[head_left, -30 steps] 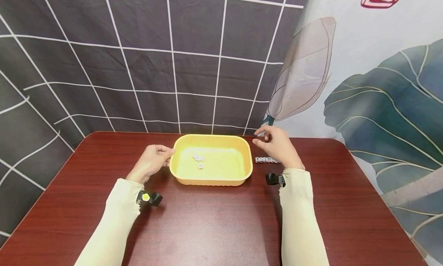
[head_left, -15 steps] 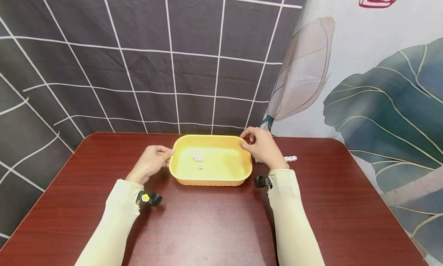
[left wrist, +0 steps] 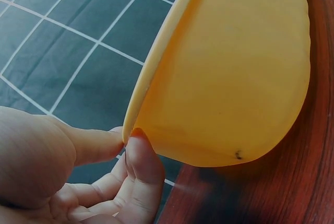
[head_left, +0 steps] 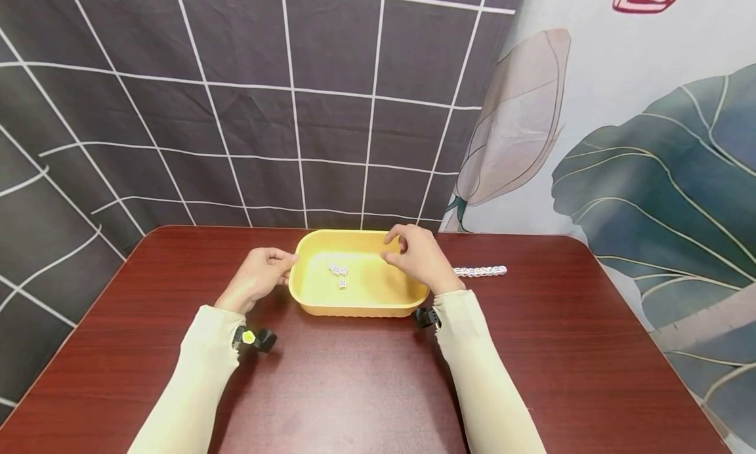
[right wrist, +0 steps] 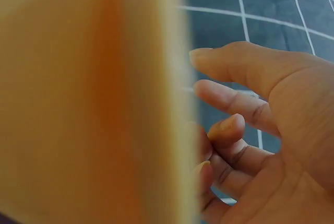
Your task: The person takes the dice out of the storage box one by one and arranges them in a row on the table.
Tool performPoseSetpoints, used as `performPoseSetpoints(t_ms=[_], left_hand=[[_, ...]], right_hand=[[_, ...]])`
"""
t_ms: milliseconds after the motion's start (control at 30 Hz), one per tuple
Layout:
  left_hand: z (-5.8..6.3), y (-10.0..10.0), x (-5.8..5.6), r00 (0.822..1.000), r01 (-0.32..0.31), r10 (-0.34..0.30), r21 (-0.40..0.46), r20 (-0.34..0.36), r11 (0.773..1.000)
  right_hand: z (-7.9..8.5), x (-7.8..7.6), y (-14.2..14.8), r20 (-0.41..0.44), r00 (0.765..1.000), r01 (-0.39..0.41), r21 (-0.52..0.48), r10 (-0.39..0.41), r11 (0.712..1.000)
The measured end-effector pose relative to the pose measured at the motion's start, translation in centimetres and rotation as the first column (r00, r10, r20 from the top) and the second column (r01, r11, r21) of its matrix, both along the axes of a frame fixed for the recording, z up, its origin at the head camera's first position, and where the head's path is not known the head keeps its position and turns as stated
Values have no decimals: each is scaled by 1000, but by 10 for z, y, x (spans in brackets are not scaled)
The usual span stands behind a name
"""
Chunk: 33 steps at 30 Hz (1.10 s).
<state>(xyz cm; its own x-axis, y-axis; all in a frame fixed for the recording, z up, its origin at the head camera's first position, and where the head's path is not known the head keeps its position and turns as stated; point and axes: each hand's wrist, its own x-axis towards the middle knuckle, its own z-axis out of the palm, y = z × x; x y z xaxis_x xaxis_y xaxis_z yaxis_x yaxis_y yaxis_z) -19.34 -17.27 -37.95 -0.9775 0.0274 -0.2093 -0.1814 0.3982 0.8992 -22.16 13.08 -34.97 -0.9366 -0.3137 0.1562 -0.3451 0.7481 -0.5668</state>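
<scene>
A yellow plastic tub (head_left: 348,311) stands near the back of the table. My left hand (head_left: 255,277) pinches its left rim between thumb and finger, which the left wrist view shows close up. Over the tub's right side hovers my right hand (head_left: 422,258), fingers loosely bent and thumb apart, with nothing seen between them. Inside the tub a small cluster of white dice (head_left: 338,269) lies left of the middle, and a single die (head_left: 342,285) lies just in front of it. In the right wrist view, the tub wall (right wrist: 78,104) hides some of my fingertips.
Right of the tub a row of white dice (head_left: 483,271) lies in a line on the table (head_left: 366,375); my right wrist covers its left end. A dark gridded curtain (head_left: 236,113) hangs behind the table's back edge, with a leaf-patterned cloth (head_left: 661,178) at the right.
My right hand has moved left from above the dice row to over the tub, uncovering much of the row. My left hand has stayed on the rim, and the dice inside have not moved.
</scene>
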Motion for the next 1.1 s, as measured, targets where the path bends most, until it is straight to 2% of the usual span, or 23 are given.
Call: performPoseSetpoints(t_ms=[567,1100], left_hand=[[0,0,0,1000,-5,5,21,12,1000],[0,0,0,1000,-3,3,23,0,1000]], right_hand=[[-24,2,-36,30,995,-92,48,90,995],[-42,5,-55,75,984,-166,94,159,982]])
